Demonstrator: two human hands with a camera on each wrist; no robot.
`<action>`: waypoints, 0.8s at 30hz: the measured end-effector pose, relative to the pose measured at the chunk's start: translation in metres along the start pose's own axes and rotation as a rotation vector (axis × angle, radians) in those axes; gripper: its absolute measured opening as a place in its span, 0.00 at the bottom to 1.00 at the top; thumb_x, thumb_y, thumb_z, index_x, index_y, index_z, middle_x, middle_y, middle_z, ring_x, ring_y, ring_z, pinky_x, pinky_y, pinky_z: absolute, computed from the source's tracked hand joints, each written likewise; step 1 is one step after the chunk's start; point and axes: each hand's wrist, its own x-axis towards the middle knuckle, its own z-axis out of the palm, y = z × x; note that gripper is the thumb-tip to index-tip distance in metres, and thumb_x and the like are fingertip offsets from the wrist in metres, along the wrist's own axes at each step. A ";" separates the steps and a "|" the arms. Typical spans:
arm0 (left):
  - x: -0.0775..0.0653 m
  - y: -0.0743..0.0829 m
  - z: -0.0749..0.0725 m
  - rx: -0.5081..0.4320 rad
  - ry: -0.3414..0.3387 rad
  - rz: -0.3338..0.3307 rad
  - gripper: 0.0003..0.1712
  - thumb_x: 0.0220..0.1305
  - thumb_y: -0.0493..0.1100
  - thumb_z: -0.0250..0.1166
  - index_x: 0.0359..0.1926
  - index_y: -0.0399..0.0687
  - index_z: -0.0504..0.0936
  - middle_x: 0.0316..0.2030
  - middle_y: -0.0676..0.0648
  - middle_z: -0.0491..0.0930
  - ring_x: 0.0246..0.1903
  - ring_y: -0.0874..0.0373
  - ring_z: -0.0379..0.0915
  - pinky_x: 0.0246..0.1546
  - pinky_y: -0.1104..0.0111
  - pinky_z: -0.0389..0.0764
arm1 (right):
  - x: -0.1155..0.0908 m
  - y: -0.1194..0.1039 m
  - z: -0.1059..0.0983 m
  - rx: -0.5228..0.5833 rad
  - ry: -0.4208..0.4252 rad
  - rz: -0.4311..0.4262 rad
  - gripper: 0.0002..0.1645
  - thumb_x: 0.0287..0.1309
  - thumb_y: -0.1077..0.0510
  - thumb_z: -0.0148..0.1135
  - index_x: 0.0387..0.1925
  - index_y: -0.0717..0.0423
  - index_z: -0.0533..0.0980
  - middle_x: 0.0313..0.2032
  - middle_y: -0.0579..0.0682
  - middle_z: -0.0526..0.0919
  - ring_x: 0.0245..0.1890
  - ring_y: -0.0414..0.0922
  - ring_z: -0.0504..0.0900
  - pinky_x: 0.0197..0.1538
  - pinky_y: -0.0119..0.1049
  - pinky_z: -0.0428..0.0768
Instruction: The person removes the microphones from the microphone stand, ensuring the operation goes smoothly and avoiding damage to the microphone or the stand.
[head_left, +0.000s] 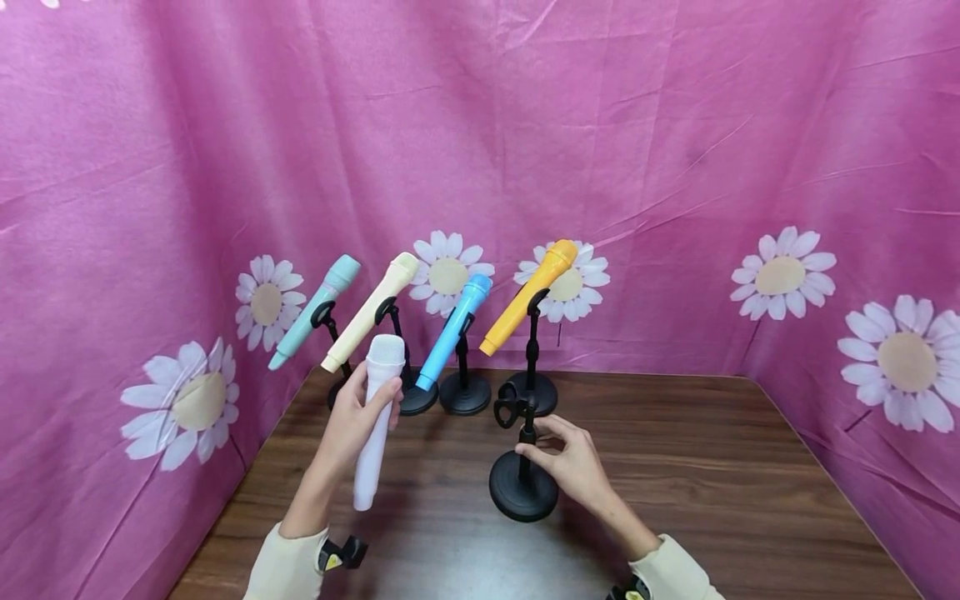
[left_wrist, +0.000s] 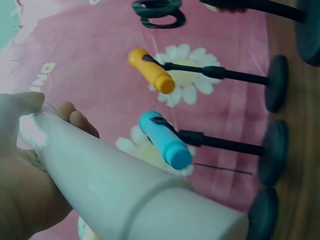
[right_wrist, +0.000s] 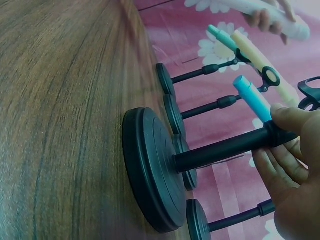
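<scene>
My left hand (head_left: 357,417) grips a white microphone (head_left: 371,462) just below its head, which points up and away. In the left wrist view the white microphone (left_wrist: 115,175) fills the foreground, its butt end toward the lower right. Thumb and fingers of my right hand (head_left: 573,458) pinch the pole of a black microphone stand (head_left: 523,492). Its clip (head_left: 507,406) holds no microphone. The right wrist view shows the round base (right_wrist: 152,170) close to the tabletop, with the right hand (right_wrist: 295,165) around the upper pole.
Behind stand a mint microphone (head_left: 315,312), a cream microphone (head_left: 370,312), a blue microphone (head_left: 453,333) and a yellow microphone (head_left: 528,298), each tilted in a black stand. A pink curtain (head_left: 637,167) with daisies surrounds the wooden table (head_left: 705,492).
</scene>
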 end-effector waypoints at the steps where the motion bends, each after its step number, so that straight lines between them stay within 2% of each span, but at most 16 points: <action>1: -0.001 -0.003 -0.001 0.002 0.006 -0.019 0.16 0.81 0.44 0.61 0.58 0.38 0.71 0.32 0.52 0.80 0.23 0.59 0.75 0.27 0.68 0.81 | 0.000 0.000 0.000 0.000 0.000 0.003 0.16 0.55 0.59 0.82 0.46 0.47 0.87 0.42 0.47 0.89 0.44 0.35 0.88 0.47 0.29 0.89; 7: -0.006 -0.019 -0.004 0.025 0.037 -0.151 0.17 0.80 0.46 0.63 0.56 0.39 0.71 0.32 0.49 0.79 0.24 0.59 0.75 0.28 0.68 0.82 | 0.001 0.003 -0.001 0.002 -0.005 0.011 0.17 0.55 0.58 0.83 0.46 0.48 0.87 0.41 0.47 0.88 0.43 0.36 0.88 0.47 0.28 0.89; 12: -0.011 -0.032 -0.009 0.076 0.028 -0.253 0.18 0.79 0.46 0.64 0.56 0.39 0.70 0.32 0.46 0.78 0.23 0.56 0.75 0.27 0.66 0.81 | 0.001 0.004 0.000 0.014 -0.009 0.008 0.16 0.55 0.58 0.83 0.46 0.48 0.87 0.41 0.48 0.88 0.43 0.37 0.88 0.47 0.29 0.89; 14: -0.013 -0.037 -0.011 0.110 0.021 -0.278 0.19 0.79 0.45 0.64 0.58 0.39 0.70 0.33 0.45 0.77 0.23 0.55 0.75 0.26 0.67 0.81 | 0.002 0.004 0.001 0.020 -0.007 0.010 0.16 0.55 0.59 0.83 0.45 0.47 0.87 0.41 0.48 0.88 0.43 0.37 0.88 0.47 0.29 0.89; 20: -0.020 -0.052 -0.017 0.204 0.023 -0.325 0.24 0.79 0.43 0.64 0.66 0.37 0.68 0.37 0.42 0.79 0.23 0.56 0.77 0.26 0.66 0.82 | 0.002 0.004 0.001 0.031 -0.007 0.008 0.17 0.55 0.61 0.82 0.47 0.55 0.87 0.41 0.49 0.88 0.43 0.37 0.88 0.47 0.30 0.89; 24: -0.021 -0.062 -0.021 0.233 0.028 -0.343 0.25 0.78 0.42 0.64 0.67 0.35 0.67 0.37 0.39 0.80 0.23 0.56 0.77 0.27 0.64 0.83 | 0.001 0.003 0.001 0.027 -0.005 0.001 0.17 0.55 0.61 0.82 0.46 0.54 0.87 0.41 0.49 0.88 0.43 0.37 0.88 0.47 0.30 0.89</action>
